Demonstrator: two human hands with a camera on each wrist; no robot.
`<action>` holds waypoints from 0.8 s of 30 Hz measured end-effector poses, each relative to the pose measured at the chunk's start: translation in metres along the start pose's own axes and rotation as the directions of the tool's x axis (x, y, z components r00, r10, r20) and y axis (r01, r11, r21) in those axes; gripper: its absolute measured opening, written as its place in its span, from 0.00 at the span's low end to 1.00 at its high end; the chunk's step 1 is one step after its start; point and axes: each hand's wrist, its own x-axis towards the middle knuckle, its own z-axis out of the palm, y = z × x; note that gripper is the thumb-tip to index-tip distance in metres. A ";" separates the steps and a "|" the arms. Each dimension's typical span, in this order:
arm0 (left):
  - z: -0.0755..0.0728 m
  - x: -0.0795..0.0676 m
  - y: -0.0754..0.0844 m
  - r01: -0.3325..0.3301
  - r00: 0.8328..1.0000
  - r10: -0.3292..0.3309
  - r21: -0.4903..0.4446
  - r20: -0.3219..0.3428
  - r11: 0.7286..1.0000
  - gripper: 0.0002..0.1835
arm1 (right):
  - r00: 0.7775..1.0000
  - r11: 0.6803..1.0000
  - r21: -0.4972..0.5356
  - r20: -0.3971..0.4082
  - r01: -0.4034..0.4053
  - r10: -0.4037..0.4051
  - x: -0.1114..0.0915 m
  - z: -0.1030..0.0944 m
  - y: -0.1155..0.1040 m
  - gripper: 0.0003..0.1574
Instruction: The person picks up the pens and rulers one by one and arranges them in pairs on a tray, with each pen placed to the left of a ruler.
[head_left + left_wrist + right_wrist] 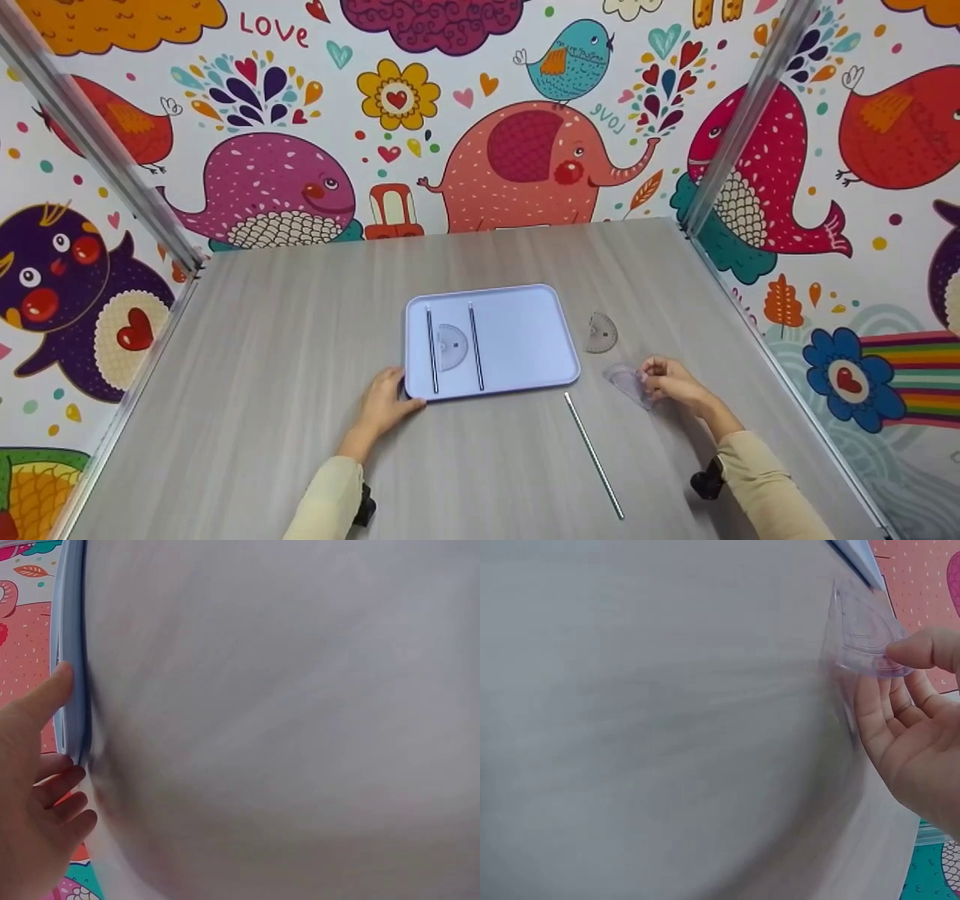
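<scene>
Printed cartoon wall (450, 75) stands behind and at both sides of a wood-grain table (285, 375). On it lies a pale blue tray (525, 337), holding a protractor (452, 346) between two dark rods (433, 349).

Left hand (385, 405): gripping the tray's near-left corner, thumb against the rim, fingers bent around the side. Right hand (675, 386): pinching a clear plastic piece (624, 381) between thumb and fingers, to the right of the tray and well apart from it. Contact between piece and table cannot be confirmed.

Hazards, as judged: the piece is thin and smooth, so a loose pinch could let it slip or spin. The loose protractor (602, 333) lies between the piece and the tray; a low sweep leftward could push it. A lift at the gripped corner could set the dark rods rolling, one of them into the protractor.

Orientation: the piece's long visible edge (full outline not verified, fingers cover part) runs from far left to near right in the head view, facing the near left. The loose silver rod (594, 456) slants likewise, more steeply.
</scene>
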 end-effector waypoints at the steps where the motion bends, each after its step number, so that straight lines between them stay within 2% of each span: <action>1: 0.000 0.000 0.000 0.000 1.000 0.000 0.000 0.000 1.000 0.33 | 1.000 1.000 0.020 -0.003 -0.009 0.009 0.000 0.001 0.001 0.11; 7: 0.001 -0.001 0.000 0.018 1.000 -0.018 -0.003 0.005 1.000 0.34 | 0.998 0.987 0.153 -0.031 -0.052 0.058 0.001 0.010 -0.004 0.10; 14: 0.001 0.000 0.000 0.023 1.000 -0.023 -0.008 0.001 1.000 0.31 | 0.997 0.958 0.283 -0.051 -0.040 0.057 0.003 0.027 -0.020 0.09; 24: 0.001 0.000 -0.001 0.015 1.000 -0.015 0.002 0.006 1.000 0.32 | 0.991 0.935 0.349 -0.090 -0.059 0.096 0.015 0.061 -0.044 0.10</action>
